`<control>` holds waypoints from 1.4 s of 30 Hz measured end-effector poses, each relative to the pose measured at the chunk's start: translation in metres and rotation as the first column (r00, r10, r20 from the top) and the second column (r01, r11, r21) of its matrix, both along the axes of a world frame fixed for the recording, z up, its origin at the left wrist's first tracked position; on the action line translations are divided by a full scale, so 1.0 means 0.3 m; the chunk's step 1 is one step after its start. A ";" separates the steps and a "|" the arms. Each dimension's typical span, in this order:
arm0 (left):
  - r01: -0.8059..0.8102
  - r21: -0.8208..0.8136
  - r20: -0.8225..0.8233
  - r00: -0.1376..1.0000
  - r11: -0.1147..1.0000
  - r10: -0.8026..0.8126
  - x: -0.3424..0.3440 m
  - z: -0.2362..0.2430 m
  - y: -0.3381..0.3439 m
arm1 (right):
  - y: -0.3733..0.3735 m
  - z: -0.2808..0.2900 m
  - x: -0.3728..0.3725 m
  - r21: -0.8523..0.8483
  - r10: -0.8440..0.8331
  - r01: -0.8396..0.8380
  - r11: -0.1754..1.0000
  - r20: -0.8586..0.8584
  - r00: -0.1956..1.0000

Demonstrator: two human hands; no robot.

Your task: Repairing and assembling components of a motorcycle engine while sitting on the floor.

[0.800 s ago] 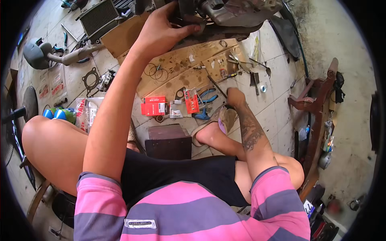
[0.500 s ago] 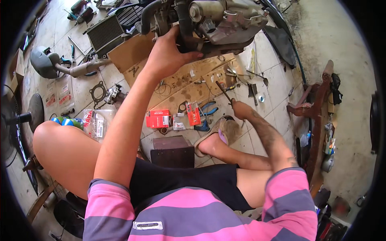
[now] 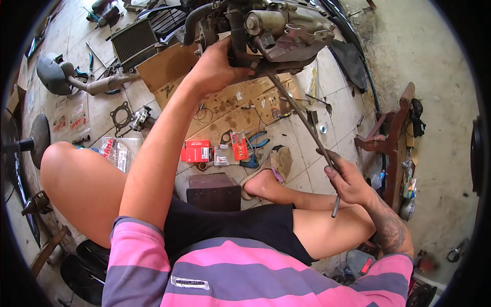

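Observation:
A scooter engine (image 3: 291,43) with a black hose and a metal cylinder on it fills the top middle. My left hand (image 3: 217,66) grips its lower edge beside the hose, thumb stretched along the underside; the fingertips are hidden behind the part. In my right hand (image 3: 350,181), at the right above my thigh, is a long thin metal rod (image 3: 302,115). It slants up and left, and its far end meets the engine's underside, though I cannot tell whether it sits in anything. The rod's near end sticks out below the palm.
Stained cardboard (image 3: 225,110) lies under the engine, with small tools on it. Nearer are red boxes (image 3: 194,152), blue-handled pliers (image 3: 258,139) and a dark box (image 3: 214,192). An exhaust (image 3: 56,78), radiator (image 3: 134,43) and gasket (image 3: 121,118) lie left; a reddish-brown stand (image 3: 396,123) is right.
My right hand has come nearer to me and to the right, and the rod now reaches up to the engine's underside. My left hand keeps its grip on the engine.

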State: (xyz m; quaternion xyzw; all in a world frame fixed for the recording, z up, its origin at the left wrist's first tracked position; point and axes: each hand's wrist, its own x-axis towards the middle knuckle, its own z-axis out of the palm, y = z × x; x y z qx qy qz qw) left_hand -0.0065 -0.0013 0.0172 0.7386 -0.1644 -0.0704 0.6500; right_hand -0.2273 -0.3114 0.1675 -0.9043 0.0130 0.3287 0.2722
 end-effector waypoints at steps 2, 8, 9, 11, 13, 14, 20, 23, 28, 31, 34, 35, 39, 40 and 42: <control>0.030 0.030 0.000 1.000 0.999 -0.030 0.013 -0.004 0.000 | 0.046 0.017 0.021 0.000 -0.004 0.004 1.000 0.100 0.995; 0.185 0.042 0.019 0.982 0.982 -0.186 0.070 -0.033 0.024 | 0.108 -0.001 0.085 0.026 -0.017 0.013 1.000 0.142 0.990; 0.211 0.022 0.018 0.977 0.977 -0.211 0.077 -0.036 0.027 | 0.115 -0.002 0.089 0.019 -0.015 0.013 1.000 0.133 0.991; 0.209 0.034 0.034 0.977 0.977 -0.211 0.081 -0.043 0.028 | 0.130 -0.002 0.085 0.079 -0.023 0.011 0.997 0.149 0.989; 0.155 0.099 0.063 0.985 0.983 -0.162 0.075 -0.046 0.025 | 0.145 -0.002 0.073 0.132 -0.066 0.049 0.990 0.125 0.990; 0.118 0.064 0.078 0.989 0.991 -0.123 0.068 -0.046 0.024 | 0.152 -0.002 0.066 0.164 -0.099 0.082 0.983 0.101 0.990; -0.294 0.023 0.320 0.908 0.955 0.272 -0.046 -0.011 0.009 | 0.152 -0.018 0.082 0.625 -0.248 0.617 0.478 -0.578 0.778; -0.499 -0.143 0.361 0.778 0.855 0.514 -0.170 0.030 -0.030 | 0.152 -0.036 0.084 0.651 -0.147 0.683 0.331 -0.680 0.719; -0.180 -0.184 -0.398 0.912 0.966 0.094 -0.403 0.112 -0.194 | 0.195 -0.084 0.046 0.640 -0.164 0.590 0.492 -0.598 0.785; -0.130 -0.337 -0.669 0.730 0.933 -0.140 -0.432 0.176 -0.254 | 0.186 -0.068 0.077 0.739 0.037 0.461 0.491 -0.547 0.837; -0.367 -0.464 -0.817 0.529 0.806 -0.229 -0.447 0.233 -0.290 | 0.148 -0.006 0.129 0.472 0.144 0.141 0.870 -0.517 0.844; -0.454 -0.484 -0.842 0.475 0.748 -0.257 -0.449 0.246 -0.301 | 0.146 0.008 0.124 0.577 0.250 0.046 0.815 -0.422 0.871; -0.539 -0.497 -0.847 0.473 0.680 -0.244 -0.435 0.248 -0.347 | 0.224 -0.001 -0.021 0.665 -0.047 0.354 0.657 -0.432 0.901; -0.582 -0.437 -0.867 0.476 0.686 -0.148 -0.430 0.245 -0.365 | 0.247 -0.028 -0.051 0.657 -0.130 0.437 0.614 -0.461 0.878; -0.586 -0.364 -0.850 0.527 0.725 -0.001 -0.416 0.231 -0.387 | 0.285 -0.077 -0.096 0.668 -0.258 0.449 0.594 -0.370 0.892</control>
